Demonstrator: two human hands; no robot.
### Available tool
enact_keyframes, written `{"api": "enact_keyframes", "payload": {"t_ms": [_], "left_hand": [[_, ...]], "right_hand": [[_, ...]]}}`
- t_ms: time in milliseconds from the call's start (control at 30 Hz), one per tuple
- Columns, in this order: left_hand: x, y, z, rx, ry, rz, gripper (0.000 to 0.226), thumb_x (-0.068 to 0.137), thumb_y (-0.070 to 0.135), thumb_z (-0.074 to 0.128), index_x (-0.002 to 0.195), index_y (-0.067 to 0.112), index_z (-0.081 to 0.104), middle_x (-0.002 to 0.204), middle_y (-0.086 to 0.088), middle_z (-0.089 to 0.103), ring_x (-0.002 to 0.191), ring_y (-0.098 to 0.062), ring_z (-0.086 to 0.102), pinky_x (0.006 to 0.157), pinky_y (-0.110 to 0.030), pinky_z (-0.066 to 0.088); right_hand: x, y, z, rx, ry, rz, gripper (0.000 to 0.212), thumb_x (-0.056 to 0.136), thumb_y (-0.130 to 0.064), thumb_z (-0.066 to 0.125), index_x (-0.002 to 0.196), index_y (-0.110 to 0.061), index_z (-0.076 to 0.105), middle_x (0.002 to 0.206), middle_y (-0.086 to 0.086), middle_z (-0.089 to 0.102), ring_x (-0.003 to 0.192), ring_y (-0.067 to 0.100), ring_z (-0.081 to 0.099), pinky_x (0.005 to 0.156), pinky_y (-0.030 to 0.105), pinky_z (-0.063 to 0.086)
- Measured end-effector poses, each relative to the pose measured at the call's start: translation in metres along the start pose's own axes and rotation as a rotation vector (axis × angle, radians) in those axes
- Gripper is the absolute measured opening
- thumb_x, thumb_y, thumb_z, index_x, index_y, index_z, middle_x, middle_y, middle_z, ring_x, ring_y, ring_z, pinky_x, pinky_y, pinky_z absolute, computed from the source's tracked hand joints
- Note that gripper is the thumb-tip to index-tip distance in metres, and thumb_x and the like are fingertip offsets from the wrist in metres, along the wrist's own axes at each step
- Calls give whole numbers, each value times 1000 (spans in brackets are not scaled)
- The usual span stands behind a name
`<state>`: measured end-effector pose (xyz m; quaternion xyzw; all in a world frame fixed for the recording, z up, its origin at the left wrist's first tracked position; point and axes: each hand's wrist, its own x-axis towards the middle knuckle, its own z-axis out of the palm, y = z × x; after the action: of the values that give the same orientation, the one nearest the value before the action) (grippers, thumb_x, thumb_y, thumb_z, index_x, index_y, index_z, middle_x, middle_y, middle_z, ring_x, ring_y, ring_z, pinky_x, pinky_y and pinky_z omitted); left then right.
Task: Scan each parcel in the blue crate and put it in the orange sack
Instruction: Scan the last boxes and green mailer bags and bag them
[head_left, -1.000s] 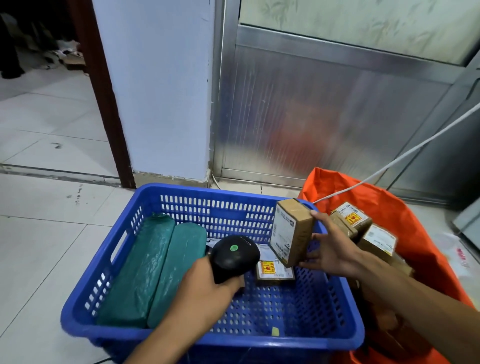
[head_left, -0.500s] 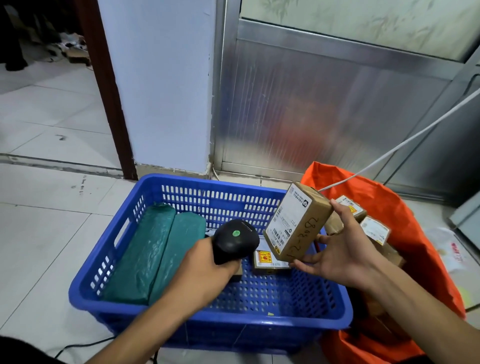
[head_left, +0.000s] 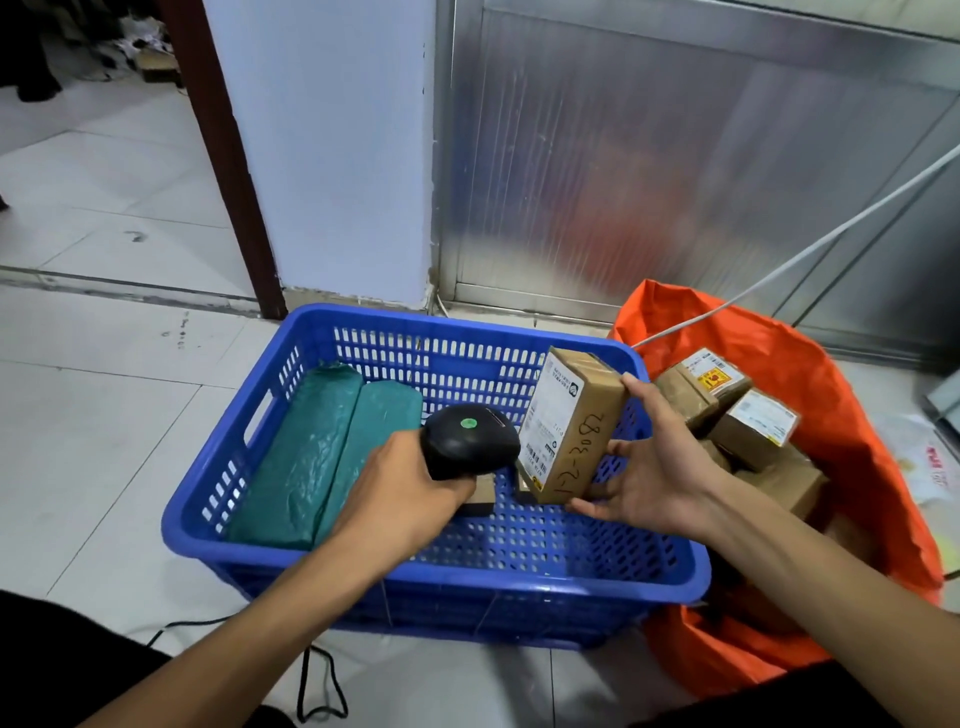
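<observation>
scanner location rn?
Head view, centre: the black scanner is gripped in the left hand above the blue crate, its head almost against the label of the brown parcel held by the right hand.

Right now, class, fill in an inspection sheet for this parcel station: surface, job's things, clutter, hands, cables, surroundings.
Surface: white tiled floor, scuffed.
Job's things: blue crate holds two green parcels; orange sack holds several brown boxes.
Clutter: printed plastic bag on the floor right of the sack.
Hands: left hand grips black scanner; right hand holds labelled box tilted above the crate.
Cables: black cable on floor; white cable over the sack.
Surroundings: white pillar, metal panel, dark door frame.
</observation>
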<state>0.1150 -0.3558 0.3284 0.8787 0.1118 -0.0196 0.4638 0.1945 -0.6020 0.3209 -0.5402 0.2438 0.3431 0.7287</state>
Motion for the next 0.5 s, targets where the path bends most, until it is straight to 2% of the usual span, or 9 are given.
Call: {"api": "enact_keyframes", "payload": {"t_ms": [133, 267, 500], "left_hand": [[-1, 1, 2, 1, -23, -5, 8, 79, 21, 76, 80, 18, 69, 60, 4, 62, 56, -14, 57, 55, -26, 43], [0, -2, 3, -1, -40, -12, 10, 78, 20, 76, 75, 17, 67, 56, 5, 58, 55, -16, 56, 57, -27, 44], [2, -4, 4, -15, -60, -11, 9, 77, 21, 76, 76, 17, 68, 61, 0, 64, 61, -21, 61, 61, -31, 50]], "right_hand": [[1, 7, -1, -28, -24, 10, 93, 63, -79, 67, 124, -10, 54, 124, 28, 65, 119, 46, 61, 109, 51, 41], [0, 7, -2, -26, -35, -2, 92, 66, -79, 65, 126, -11, 53, 126, 28, 65, 119, 45, 61, 109, 50, 42], [-2, 8, 1, -37, -37, -9, 95, 68, -80, 63, 131, -9, 51, 125, 29, 64, 120, 44, 61, 110, 51, 41]]}}
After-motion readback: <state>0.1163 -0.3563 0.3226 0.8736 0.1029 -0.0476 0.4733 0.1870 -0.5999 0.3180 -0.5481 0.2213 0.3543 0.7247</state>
